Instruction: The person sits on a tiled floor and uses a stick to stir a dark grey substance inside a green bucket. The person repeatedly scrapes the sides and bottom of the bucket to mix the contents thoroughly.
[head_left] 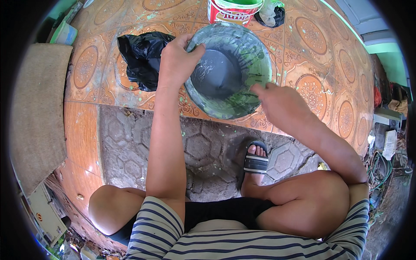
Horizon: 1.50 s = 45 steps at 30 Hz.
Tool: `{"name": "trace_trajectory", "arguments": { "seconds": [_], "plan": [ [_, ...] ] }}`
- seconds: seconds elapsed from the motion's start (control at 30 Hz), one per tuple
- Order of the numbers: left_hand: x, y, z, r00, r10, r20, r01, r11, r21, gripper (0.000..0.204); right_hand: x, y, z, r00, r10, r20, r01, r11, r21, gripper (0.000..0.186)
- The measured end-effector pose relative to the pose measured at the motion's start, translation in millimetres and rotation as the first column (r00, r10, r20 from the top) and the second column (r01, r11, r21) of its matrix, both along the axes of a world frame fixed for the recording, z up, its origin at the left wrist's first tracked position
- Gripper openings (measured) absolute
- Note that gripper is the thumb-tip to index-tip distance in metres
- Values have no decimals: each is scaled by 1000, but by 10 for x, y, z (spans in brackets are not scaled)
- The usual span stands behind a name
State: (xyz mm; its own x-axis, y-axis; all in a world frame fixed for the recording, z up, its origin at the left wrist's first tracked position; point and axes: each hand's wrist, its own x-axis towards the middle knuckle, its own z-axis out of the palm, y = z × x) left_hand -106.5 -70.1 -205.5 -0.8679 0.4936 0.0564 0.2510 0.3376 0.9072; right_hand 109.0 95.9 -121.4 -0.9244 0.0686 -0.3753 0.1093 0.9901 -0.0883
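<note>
A dark round basin (215,71) sits at the edge of the tiled ledge. Its inner wall is smeared with green paint, heaviest on the right, and its bottom looks dark grey. My left hand (180,58) grips the rim on the left, thumb over the inside. At the right rim, my right hand (279,97) is closed, with its fingertips by the paint-smeared wall. What it holds, if anything, I cannot make out. A crumpled black plastic bag (145,58) lies just left of the basin, partly behind my left hand.
Behind the basin stands a red and white tub (232,13) with green inside. A dark plastic bag with pale stuff (273,16) lies beside it. Orange patterned tiles (312,37) carry green drips. A beige mat (41,108) is at left; my sandalled foot (255,162) rests on grey paving below.
</note>
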Motion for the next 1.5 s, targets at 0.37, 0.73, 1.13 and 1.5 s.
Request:
{"name": "trace_trajectory", "arguments": {
  "seconds": [0.37,0.73,1.13,1.5],
  "plan": [
    [-9,-10,45,999,7,-48,-11,996,-87,42,-62,231,-127,990,-57,-128,78,983,168,39],
    [-15,4,-65,998,32,-53,-30,999,42,36,5,203,-157,991,-85,-101,85,996,-10,46],
    [66,74,-184,965,-32,260,-36,967,252,30,1,260,13,999,-47,-8,47,998,-41,43],
    [74,135,-490,952,-26,304,-52,968,244,32,74,436,-6,991,131,-17,-123,960,253,26]
  ]
}}
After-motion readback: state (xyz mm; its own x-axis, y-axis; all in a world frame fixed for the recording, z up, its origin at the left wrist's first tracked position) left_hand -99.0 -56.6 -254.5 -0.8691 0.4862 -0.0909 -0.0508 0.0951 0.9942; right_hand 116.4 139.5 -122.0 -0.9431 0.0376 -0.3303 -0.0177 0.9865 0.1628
